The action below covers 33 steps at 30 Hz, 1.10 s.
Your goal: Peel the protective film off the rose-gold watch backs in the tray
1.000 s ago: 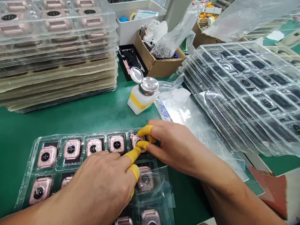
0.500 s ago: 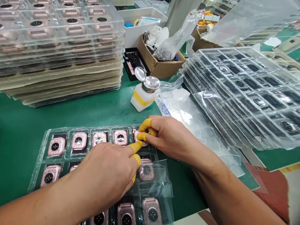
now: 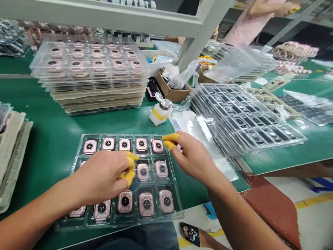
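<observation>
A clear plastic tray [image 3: 179, 208] lies on the green table, with rose-pink smartwatch cases [image 3: 125, 201] in its pockets, their round black sensor backs facing up. My left hand [image 3: 109, 173], with yellow finger cots, is over the tray's middle. Its index finger points right, while thumb and curled fingers close at the edge of a clear plastic film [image 3: 153, 165] lying across the right-hand pockets. At the top right corner, my right hand [image 3: 191, 156] hovers beside a watch case [image 3: 157, 146] with a small red mark. Its cotted thumb and index finger are apart, holding nothing.
Beyond the tray stands a white pump bottle [image 3: 160, 113] with its lid up. Stacked trays of pink cases [image 3: 96, 83] rise at back left; stacked trays of dark parts [image 3: 234, 118] lean at right. A cardboard box [image 3: 177, 93] is behind. A co-worker's arm [image 3: 267, 8] shows at top right.
My right fingers have come off the top right watch case and opened. My left hand has drawn back leftward from it. The view has pulled back, showing more table.
</observation>
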{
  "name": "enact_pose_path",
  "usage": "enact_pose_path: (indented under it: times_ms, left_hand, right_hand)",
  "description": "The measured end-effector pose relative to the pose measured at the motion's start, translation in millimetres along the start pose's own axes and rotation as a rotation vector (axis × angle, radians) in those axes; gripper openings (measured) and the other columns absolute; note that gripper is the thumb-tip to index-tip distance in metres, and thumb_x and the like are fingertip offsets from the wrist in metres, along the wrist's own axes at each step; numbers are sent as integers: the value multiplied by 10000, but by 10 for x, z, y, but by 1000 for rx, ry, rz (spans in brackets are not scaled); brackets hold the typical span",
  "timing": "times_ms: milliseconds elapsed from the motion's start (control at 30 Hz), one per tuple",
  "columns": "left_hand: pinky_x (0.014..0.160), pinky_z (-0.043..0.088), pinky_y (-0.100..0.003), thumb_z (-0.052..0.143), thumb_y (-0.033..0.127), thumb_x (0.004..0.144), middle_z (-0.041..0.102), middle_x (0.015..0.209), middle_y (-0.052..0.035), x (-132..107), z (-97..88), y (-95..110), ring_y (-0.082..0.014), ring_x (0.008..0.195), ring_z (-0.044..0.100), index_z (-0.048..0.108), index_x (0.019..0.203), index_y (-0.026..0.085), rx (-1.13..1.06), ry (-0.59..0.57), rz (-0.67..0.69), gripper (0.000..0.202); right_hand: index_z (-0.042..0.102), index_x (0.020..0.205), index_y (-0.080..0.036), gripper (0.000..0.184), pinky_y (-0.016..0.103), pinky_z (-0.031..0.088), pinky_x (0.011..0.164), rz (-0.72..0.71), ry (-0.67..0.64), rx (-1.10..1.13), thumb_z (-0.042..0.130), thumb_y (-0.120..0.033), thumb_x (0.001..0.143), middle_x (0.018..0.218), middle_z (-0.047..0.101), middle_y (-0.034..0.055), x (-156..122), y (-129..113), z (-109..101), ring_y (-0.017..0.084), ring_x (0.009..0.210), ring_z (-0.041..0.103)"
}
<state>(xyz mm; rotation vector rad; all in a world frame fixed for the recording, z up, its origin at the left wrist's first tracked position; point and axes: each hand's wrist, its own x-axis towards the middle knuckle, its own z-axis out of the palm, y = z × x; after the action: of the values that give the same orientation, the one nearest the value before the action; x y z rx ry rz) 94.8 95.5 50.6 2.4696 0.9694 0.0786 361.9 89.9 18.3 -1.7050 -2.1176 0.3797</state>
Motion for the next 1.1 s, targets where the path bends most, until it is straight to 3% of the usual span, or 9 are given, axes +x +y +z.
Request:
enact_pose_path:
  times_ms: [100,167,233,367,567,800,900,1033,1100]
  left_hand:
    - [608,392,-239,487,172,913,710,818,-3,-266,16,-105,-159,712,643,587,710,199,-181,9,4,227]
    - [644,415,-242,513,172,903,728,853,-7,-394,44,-160,-166,781,662,602,734,201,-279,7,34,193]
    - [693,449,-242,534,179,897,757,941,-16,-492,80,-201,-159,826,674,646,797,201,-379,-4,63,152]
    - [652,462,-208,566,145,824,783,967,-18,-623,153,-231,-124,746,652,723,893,194,-530,-82,85,178]
    - [486,322,-202,580,189,821,662,648,23,-693,108,-153,-100,543,498,726,819,179,-520,-134,-37,146]
    - [440,222,-244,561,128,720,383,495,72,-573,-69,-121,-102,467,322,424,556,212,-536,-183,-95,230]
    - [434,237,-244,561,167,744,394,507,70,-519,-13,-151,-108,471,332,440,579,220,-555,-193,-100,211]
    - [419,229,-239,569,206,774,404,508,70,-496,90,-183,-107,470,329,465,605,223,-581,-211,-123,199]
    - [412,235,-233,566,214,781,412,509,69,-493,108,-192,-105,471,336,489,618,222,-598,-222,-138,181]
  right_hand:
    - [686,1091,-192,245,369,525,805,-46,90,27,474,-254,986,954,687,88,-440,-122,70,242,937,649]
    - [664,1163,-194,243,335,530,692,7,173,35,502,-265,996,924,670,73,-723,-154,152,218,823,651]
    - [643,1209,-203,255,298,500,556,123,186,10,528,-292,999,909,673,50,-949,-149,252,180,658,615]
    - [635,1216,-232,262,312,520,560,189,131,-110,492,-264,1000,921,654,47,-1172,-116,442,204,704,656]
    - [646,1054,-254,192,339,533,577,146,154,-166,467,-237,987,883,598,49,-1237,-159,522,225,721,649]
    - [601,1263,-227,291,317,565,565,111,94,-166,476,-245,1001,901,616,58,-1450,-96,468,211,713,665]
    - [623,1277,-240,307,317,586,618,101,90,-153,515,-269,991,980,645,77,-1431,-87,330,231,841,690]
    - [651,1263,-291,274,273,555,585,118,131,-5,573,-314,1001,1083,671,71,-1149,-382,89,212,873,670]
    - [657,1269,-315,280,289,586,721,46,93,128,597,-304,996,1151,686,59,-944,-623,21,208,940,677]
